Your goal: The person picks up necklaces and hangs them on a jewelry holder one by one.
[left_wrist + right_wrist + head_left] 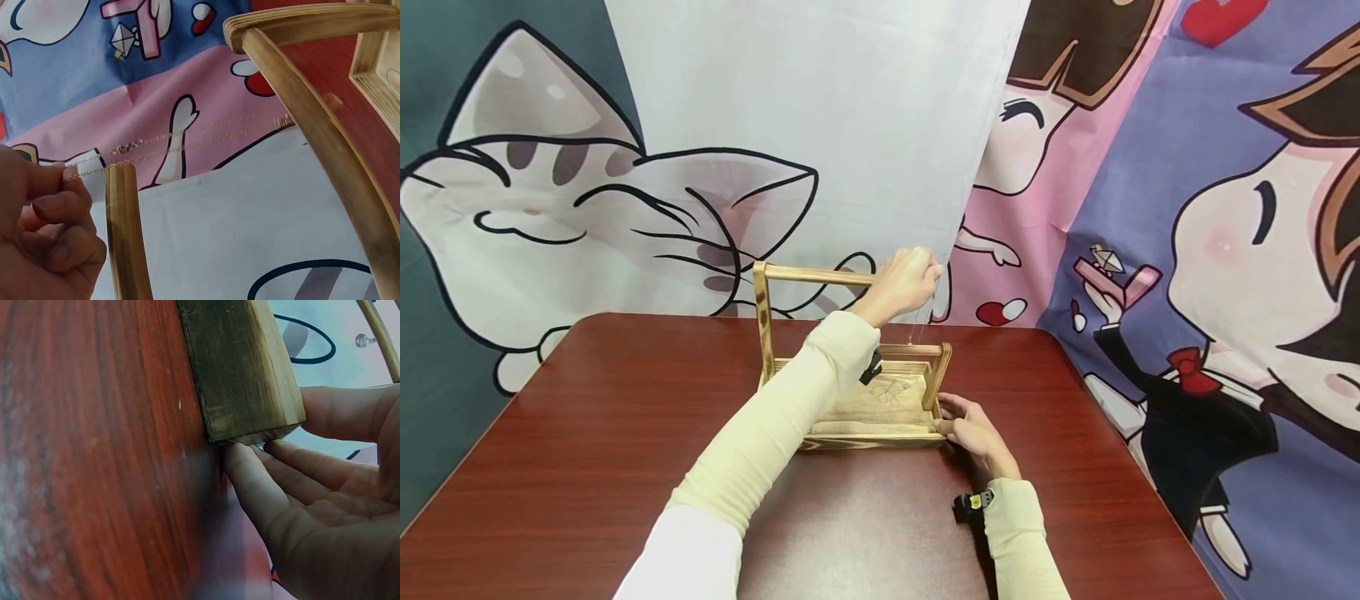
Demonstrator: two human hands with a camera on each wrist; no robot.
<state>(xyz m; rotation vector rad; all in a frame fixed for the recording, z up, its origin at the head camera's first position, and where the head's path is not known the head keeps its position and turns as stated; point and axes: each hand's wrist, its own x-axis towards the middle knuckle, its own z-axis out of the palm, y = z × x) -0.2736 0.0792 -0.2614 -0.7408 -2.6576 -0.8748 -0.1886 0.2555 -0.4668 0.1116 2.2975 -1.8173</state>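
My left hand (901, 283) is raised at the right part of the upper bar of a wooden jewelry stand (763, 321). Between thumb and finger it pinches a fine gold chain necklace (126, 149). In the left wrist view, two strands run from the fingertips past a bar's end to the other wooden bar (300, 81). My right hand (973, 433) grips the right end of the stand's tray (857, 429), its thumb on one side and fingers on the other. The right wrist view has the fingers at the tray's corner (244, 381).
Inside the tray lies a thin chain (891, 392). The stand sits on a reddish-brown table (625, 433), near the middle. Behind the table hangs a cartoon-printed cloth (820, 100). Each wrist carries a small black camera (967, 507).
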